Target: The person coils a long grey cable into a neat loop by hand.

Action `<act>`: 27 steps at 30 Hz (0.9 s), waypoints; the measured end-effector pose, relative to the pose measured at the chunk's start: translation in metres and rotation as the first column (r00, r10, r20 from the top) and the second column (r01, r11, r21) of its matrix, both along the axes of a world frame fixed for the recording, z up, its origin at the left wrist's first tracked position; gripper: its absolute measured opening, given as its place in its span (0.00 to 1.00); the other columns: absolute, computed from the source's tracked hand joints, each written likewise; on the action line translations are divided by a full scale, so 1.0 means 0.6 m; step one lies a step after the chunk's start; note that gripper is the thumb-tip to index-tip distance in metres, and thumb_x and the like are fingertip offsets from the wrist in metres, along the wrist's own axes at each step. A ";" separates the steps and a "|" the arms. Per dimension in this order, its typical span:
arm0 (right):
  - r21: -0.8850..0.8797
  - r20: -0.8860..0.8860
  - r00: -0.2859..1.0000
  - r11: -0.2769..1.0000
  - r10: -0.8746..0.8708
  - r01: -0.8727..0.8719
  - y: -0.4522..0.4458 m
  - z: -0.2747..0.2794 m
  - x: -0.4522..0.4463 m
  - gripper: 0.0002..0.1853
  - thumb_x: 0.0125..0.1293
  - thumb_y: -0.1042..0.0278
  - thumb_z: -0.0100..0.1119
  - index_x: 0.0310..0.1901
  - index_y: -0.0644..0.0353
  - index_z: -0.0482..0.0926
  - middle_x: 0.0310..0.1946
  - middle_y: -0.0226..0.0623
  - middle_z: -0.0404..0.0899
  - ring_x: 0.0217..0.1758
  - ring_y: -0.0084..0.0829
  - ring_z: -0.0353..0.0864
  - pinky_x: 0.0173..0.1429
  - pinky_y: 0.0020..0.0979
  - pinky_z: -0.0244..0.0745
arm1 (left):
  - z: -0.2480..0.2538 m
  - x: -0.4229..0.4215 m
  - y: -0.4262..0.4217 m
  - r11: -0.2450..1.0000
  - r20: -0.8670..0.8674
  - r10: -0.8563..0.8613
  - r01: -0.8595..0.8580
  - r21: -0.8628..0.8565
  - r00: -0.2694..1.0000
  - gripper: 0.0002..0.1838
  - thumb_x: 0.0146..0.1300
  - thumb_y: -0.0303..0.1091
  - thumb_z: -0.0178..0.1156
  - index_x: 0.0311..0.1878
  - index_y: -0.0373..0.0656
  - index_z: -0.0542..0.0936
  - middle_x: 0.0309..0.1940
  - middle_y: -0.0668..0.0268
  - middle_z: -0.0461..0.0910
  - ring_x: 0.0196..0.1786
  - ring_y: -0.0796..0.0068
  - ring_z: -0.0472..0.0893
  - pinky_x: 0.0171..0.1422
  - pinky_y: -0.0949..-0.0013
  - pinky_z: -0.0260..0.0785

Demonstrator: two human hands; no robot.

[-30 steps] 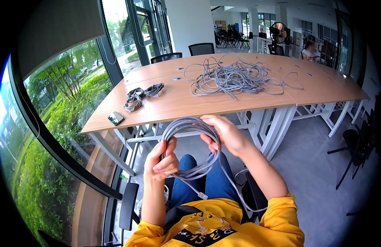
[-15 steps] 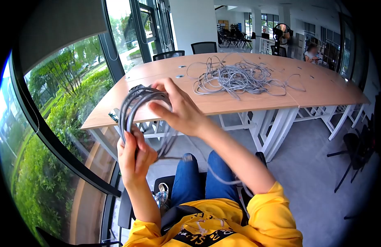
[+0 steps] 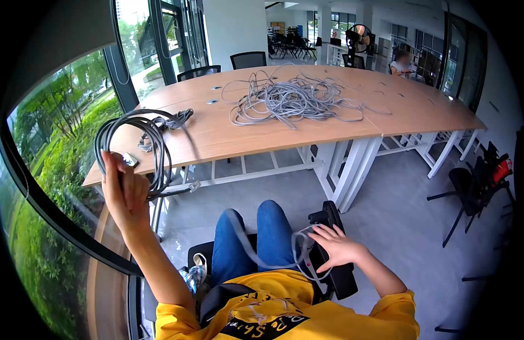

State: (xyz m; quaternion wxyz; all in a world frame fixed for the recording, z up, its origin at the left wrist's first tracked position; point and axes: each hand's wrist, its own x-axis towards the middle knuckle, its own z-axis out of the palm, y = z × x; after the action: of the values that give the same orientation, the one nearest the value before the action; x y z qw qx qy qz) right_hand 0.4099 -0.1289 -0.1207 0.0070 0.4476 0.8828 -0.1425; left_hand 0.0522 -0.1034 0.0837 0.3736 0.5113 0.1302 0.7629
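My left hand (image 3: 126,190) is closed around the lower left side of a coiled grey network cable (image 3: 164,141), raised near the table's left corner. A clear plug (image 3: 194,186) sticks out to the right at the coil's bottom. My right hand (image 3: 340,249) is low over the black chair armrest (image 3: 342,280), its fingers spread. Beside those fingers hangs a loose loop of grey cable (image 3: 296,249), and another stretch, blurred, crosses my lap. Whether the fingertips touch the loop I cannot tell.
A big tangle of grey cable (image 3: 298,99) lies on the wooden table (image 3: 228,139). A smaller cable bundle (image 3: 179,118) rests at its left end. Black chairs (image 3: 247,60) stand behind, and a folded chair (image 3: 471,184) is at right. A person (image 3: 401,63) sits far back, near a fan (image 3: 358,37).
My right hand has left the coil and dropped to the armrest at lower right, its fingers spreading. My left hand has moved left with the coil. The view has shifted rightward.
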 end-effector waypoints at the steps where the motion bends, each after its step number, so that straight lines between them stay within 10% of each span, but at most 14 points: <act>1: 0.034 -0.006 0.997 0.996 -0.082 0.083 -0.009 -0.021 0.004 0.47 0.38 0.48 0.64 0.59 0.60 0.54 0.62 0.48 0.46 0.64 0.44 0.48 0.64 0.44 0.43 | 0.001 -0.003 0.001 0.998 0.028 -0.055 0.055 0.017 0.998 0.15 0.66 0.41 0.34 0.29 0.43 0.65 0.03 0.78 0.51 0.04 0.90 0.47 0.08 0.83 0.38; 6: 0.097 -0.141 0.873 0.871 -0.467 0.481 -0.033 -0.036 -0.028 0.33 0.45 0.62 0.61 0.52 0.64 0.60 0.46 0.49 0.62 0.49 0.48 0.64 0.50 0.41 0.63 | -0.003 0.001 -0.006 0.997 0.039 -0.070 0.069 0.015 0.997 0.16 0.67 0.40 0.34 0.29 0.42 0.65 0.03 0.78 0.52 0.03 0.90 0.47 0.07 0.83 0.38; 12: -0.153 -0.426 0.818 0.922 -0.386 0.356 -0.021 -0.043 -0.045 0.26 0.47 0.73 0.55 0.50 0.68 0.59 0.37 0.52 0.66 0.42 0.47 0.70 0.46 0.37 0.68 | 0.000 0.010 -0.014 0.998 0.004 -0.061 0.061 0.012 0.998 0.16 0.67 0.40 0.33 0.28 0.42 0.64 0.03 0.78 0.52 0.03 0.90 0.47 0.07 0.84 0.37; 16: -0.067 -0.167 0.875 0.890 -0.455 0.450 0.015 -0.035 -0.090 0.18 0.49 0.71 0.50 0.44 0.68 0.64 0.36 0.48 0.70 0.42 0.44 0.71 0.43 0.37 0.66 | -0.002 0.009 -0.011 0.998 -0.009 -0.067 0.067 0.001 0.998 0.16 0.67 0.41 0.33 0.28 0.43 0.64 0.02 0.78 0.52 0.03 0.90 0.47 0.07 0.84 0.37; 18: 0.499 0.127 0.943 0.841 -0.307 0.207 0.060 -0.101 -0.101 0.15 0.51 0.68 0.47 0.41 0.65 0.70 0.35 0.45 0.73 0.43 0.39 0.71 0.46 0.35 0.61 | 0.000 0.009 -0.011 0.998 0.000 -0.055 0.055 -0.005 0.999 0.16 0.67 0.41 0.33 0.29 0.43 0.64 0.02 0.78 0.52 0.03 0.90 0.47 0.07 0.84 0.37; 21: 0.228 0.433 0.899 0.973 -0.061 -0.044 0.108 -0.133 -0.115 0.14 0.51 0.67 0.45 0.39 0.62 0.73 0.34 0.43 0.75 0.44 0.34 0.70 0.49 0.33 0.55 | 0.008 0.008 -0.010 0.999 0.000 -0.046 0.046 0.010 0.999 0.16 0.67 0.41 0.32 0.29 0.43 0.64 0.02 0.78 0.52 0.03 0.90 0.47 0.07 0.84 0.37; 24: -0.142 0.767 0.641 0.968 -0.023 0.205 0.192 -0.285 -0.146 0.17 0.54 0.60 0.45 0.41 0.58 0.75 0.41 0.43 0.75 0.51 0.35 0.70 0.51 0.41 0.57 | 0.010 0.006 -0.010 0.997 -0.002 -0.069 0.069 0.022 0.998 0.16 0.67 0.41 0.32 0.29 0.43 0.64 0.02 0.78 0.52 0.03 0.90 0.48 0.07 0.84 0.37; 27: -0.098 0.377 0.862 0.911 -0.339 0.402 0.188 -0.276 -0.126 0.15 0.52 0.63 0.49 0.41 0.59 0.76 0.44 0.43 0.73 0.52 0.38 0.70 0.50 0.44 0.63 | 0.012 -0.002 -0.010 0.993 -0.024 -0.097 0.098 0.058 0.995 0.16 0.67 0.40 0.32 0.29 0.43 0.64 0.02 0.78 0.52 0.02 0.90 0.48 0.07 0.84 0.38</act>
State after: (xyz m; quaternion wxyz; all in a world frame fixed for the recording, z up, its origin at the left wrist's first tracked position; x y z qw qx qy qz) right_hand 0.3344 -0.0161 -0.2861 0.1758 0.6251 0.7484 -0.1351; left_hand 0.0512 -0.1092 0.0911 0.3939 0.5357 0.0864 0.7419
